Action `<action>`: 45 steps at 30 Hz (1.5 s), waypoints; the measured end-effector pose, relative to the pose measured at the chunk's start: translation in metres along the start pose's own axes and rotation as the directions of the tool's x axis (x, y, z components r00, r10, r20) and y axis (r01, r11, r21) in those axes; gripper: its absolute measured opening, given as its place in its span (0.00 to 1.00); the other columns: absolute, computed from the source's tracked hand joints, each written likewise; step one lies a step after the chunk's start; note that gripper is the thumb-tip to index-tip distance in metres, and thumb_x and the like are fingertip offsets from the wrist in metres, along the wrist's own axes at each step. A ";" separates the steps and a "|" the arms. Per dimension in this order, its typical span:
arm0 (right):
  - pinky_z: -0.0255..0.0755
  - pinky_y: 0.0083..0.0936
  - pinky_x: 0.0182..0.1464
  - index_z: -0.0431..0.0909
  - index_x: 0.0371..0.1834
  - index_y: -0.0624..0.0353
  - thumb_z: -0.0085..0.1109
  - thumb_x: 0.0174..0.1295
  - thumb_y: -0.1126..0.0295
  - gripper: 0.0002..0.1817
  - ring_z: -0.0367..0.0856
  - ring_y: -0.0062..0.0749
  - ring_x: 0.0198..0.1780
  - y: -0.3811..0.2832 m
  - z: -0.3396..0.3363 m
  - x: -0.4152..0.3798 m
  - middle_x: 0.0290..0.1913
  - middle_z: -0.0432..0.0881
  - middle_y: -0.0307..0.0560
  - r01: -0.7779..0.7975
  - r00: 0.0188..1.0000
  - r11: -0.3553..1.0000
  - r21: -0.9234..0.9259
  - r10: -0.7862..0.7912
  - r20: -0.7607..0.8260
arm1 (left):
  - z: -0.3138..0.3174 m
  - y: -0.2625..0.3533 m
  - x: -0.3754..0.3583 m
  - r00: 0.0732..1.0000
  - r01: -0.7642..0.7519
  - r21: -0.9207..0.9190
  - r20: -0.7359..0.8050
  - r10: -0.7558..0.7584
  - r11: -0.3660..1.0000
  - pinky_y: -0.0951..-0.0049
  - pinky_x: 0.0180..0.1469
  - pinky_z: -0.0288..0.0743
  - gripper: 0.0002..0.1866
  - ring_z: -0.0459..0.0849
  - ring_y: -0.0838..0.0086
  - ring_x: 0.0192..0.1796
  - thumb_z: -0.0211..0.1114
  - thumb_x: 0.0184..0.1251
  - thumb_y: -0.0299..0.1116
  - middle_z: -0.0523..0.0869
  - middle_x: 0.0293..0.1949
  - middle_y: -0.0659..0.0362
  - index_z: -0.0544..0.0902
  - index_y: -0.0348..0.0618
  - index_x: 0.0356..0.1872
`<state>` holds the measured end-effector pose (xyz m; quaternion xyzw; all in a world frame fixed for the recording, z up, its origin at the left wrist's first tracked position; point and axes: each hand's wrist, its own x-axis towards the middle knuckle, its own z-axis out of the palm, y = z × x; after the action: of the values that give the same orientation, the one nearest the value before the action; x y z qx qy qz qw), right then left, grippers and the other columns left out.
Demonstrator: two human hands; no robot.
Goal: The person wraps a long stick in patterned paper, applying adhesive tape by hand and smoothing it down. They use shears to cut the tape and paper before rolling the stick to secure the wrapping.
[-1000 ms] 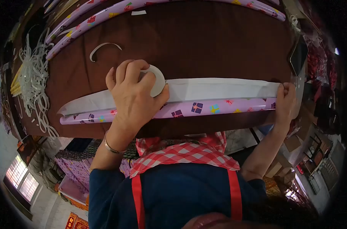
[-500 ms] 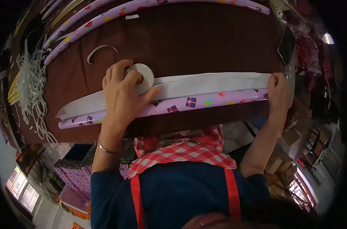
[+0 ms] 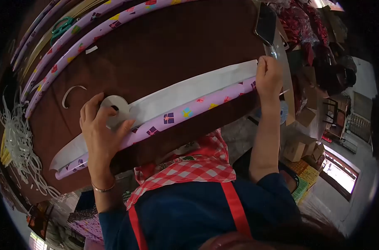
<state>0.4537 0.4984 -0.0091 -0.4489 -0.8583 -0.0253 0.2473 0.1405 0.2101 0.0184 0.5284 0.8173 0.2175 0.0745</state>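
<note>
Scissors (image 3: 61,29) now show, left hand (image 3: 98,131) clamped on white roll (image 3: 122,104), right hand (image 3: 269,78) pinching paper (image 3: 197,87).

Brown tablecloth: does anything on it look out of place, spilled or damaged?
A curled white strip and a small white scrap lie stray on the brown tablecloth like litter, and a tangle of pale strips sprawls untidily at left. The gift-print wrapping paper shows no obvious tear.

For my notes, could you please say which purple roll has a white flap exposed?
The glossy purple gift-print roll beneath the left hand has the white flap; the similar purple rolls farther away show none.
</note>
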 end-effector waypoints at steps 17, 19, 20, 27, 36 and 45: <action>0.77 0.36 0.48 0.85 0.43 0.66 0.44 0.74 0.68 0.17 0.85 0.45 0.44 0.013 0.001 -0.012 0.42 0.87 0.53 0.024 0.994 0.972 0.233 -0.048 0.097 | -0.034 -0.023 -0.009 0.957 -0.117 -0.048 0.261 0.126 0.992 0.56 0.62 0.69 0.21 0.73 0.52 0.62 0.72 0.43 0.23 0.74 0.61 0.51 0.85 0.47 0.44; 0.77 0.37 0.48 0.85 0.43 0.66 0.44 0.74 0.68 0.17 0.84 0.45 0.44 0.007 -0.003 -0.012 0.42 0.87 0.53 0.032 0.993 0.976 0.217 -0.055 0.103 | -0.033 -0.020 -0.007 0.957 -0.130 -0.050 0.254 0.138 0.990 0.56 0.62 0.68 0.22 0.73 0.53 0.62 0.72 0.44 0.23 0.75 0.61 0.51 0.85 0.48 0.45; 0.77 0.37 0.48 0.85 0.43 0.66 0.44 0.74 0.67 0.18 0.84 0.45 0.44 0.007 -0.003 -0.012 0.42 0.87 0.54 0.018 0.993 0.975 0.223 -0.044 0.113 | -0.032 -0.021 -0.005 0.955 -0.149 -0.058 0.249 0.159 0.987 0.56 0.62 0.68 0.23 0.74 0.53 0.62 0.72 0.44 0.23 0.75 0.60 0.51 0.85 0.50 0.47; 0.77 0.37 0.47 0.85 0.43 0.66 0.44 0.74 0.66 0.18 0.84 0.47 0.43 0.009 -0.003 -0.011 0.42 0.87 0.55 0.050 0.988 0.981 0.186 -0.075 0.134 | -0.033 -0.030 0.005 0.935 -0.272 0.049 0.248 0.252 0.961 0.55 0.60 0.69 0.19 0.74 0.53 0.61 0.73 0.48 0.28 0.74 0.61 0.52 0.84 0.47 0.45; 0.77 0.38 0.47 0.85 0.43 0.65 0.44 0.74 0.66 0.18 0.85 0.48 0.43 0.006 -0.004 -0.010 0.42 0.87 0.55 0.109 0.985 0.972 0.208 -0.133 0.109 | -0.046 -0.041 0.044 0.891 0.136 -0.756 0.375 0.254 0.640 0.73 0.50 0.74 0.26 0.81 0.72 0.46 0.54 0.74 0.51 0.82 0.44 0.49 0.82 0.32 0.43; 0.77 0.40 0.49 0.85 0.44 0.65 0.45 0.74 0.67 0.17 0.84 0.48 0.45 0.003 -0.006 -0.010 0.42 0.87 0.54 0.048 0.985 0.980 0.193 -0.078 0.153 | -0.053 -0.073 0.046 0.648 0.482 -0.792 0.610 0.456 0.374 0.74 0.45 0.71 0.29 0.79 0.73 0.43 0.58 0.69 0.56 0.84 0.43 0.47 0.80 0.36 0.23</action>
<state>0.4631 0.4909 -0.0084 -0.3965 -0.8878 0.0846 0.2180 0.0411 0.2117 0.0388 0.4200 0.4362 0.3903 0.6936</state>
